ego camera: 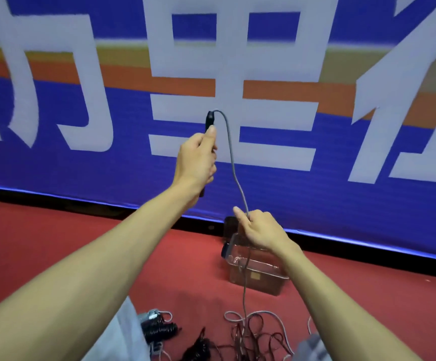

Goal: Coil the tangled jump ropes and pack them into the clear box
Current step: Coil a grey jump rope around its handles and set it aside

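Above the red floor (55, 243), the left hand (197, 158) holds a black handle (209, 119) high, its fingers wrapped round it, likely so the grey rope (234, 162) hangs free of the tangle (253, 334) lying below. Lower down, the right hand (260, 229) pinches that rope between thumb and curled fingers, seemingly to draw it straight for coiling. Just below that hand in view stands the clear box (261, 276), near the banner (107, 165), handy for packing; its contents are hard to read
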